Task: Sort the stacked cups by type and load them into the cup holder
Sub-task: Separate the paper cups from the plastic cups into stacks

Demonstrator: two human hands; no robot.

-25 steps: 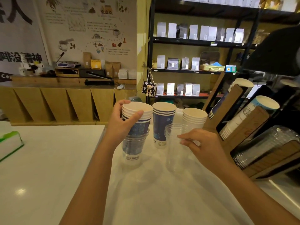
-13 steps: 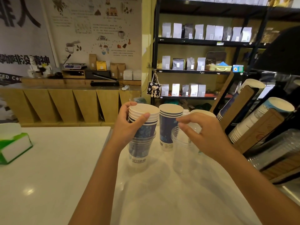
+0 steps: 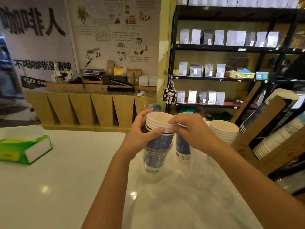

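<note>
- Tissues first: a green tissue box (image 3: pixel 24 148) sits by the left edge of the counter (image 3: pixel 74 187), well apart from the work.
- My left hand (image 3: pixel 140 139) grasps the mixed stack (image 3: pixel 157 141) near the counter's middle, thumb across the front under the white rims. The stack is white cups on top, a blue cup below, all seated in a clear plastic cup (image 3: pixel 154 161).
- My right hand (image 3: pixel 189 131) has come across from the clear cups a second ago and now pinches the stack's top rim. I judge this is the start of lifting the white cups off, so sorting of this stack begins here.
- A second blue cup stack (image 3: pixel 182 148) stands just beside, partly hidden behind my right hand.
- Clear cups (image 3: pixel 200 158), hard to make out, sit beneath my right wrist; a careless pull could knock them.
- A white cup stack (image 3: pixel 224 130) waits toward the right.
- The cup holder (image 3: pixel 270 128) leans along the right edge, its slots already holding cups. My right forearm lies between the stack and it.
</note>
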